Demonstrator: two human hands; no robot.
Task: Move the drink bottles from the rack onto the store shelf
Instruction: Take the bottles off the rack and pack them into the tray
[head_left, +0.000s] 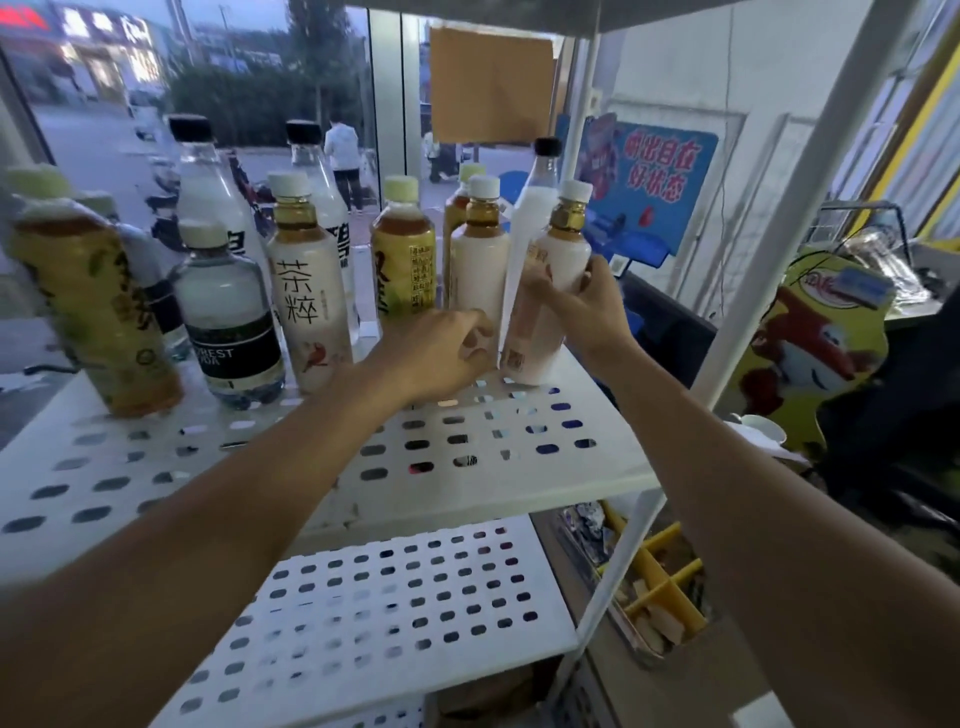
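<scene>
White tea bottle (563, 247) with a white cap: that is the one I am working on. My right grip (582, 306) is wrapped round its middle. The bottle leans a little. Its bottom is at the right front part of the shelf (467, 467), the white one with holes. My left grip (441, 358) is just beside the bottom of the bottle, fingers curled in. I cannot tell if it touches the bottle or holds anything.

I think the job now is to stand this bottle at the end of the row. To do it well, I would tip it straight up and put its bottom flat on the shelf. I would let go only when it stands by itself. Other bottles are right beside it and behind it, so I should go slow and not bump them.

Now I count.
- White tea bottles with white caps: three, this one and two more (478, 265) (311, 296).
- Tall bottles with black caps: three (208, 197) (332, 218) (537, 202).
- Yellow tea bottles with pale green caps: three (93, 312) (402, 260) (457, 213). The left one is blurry.
- Small water bottle (228, 317) with a dark label: one.
- Half-hidden bottle (161, 306) behind the blurry one: one.

That makes eleven.
</scene>
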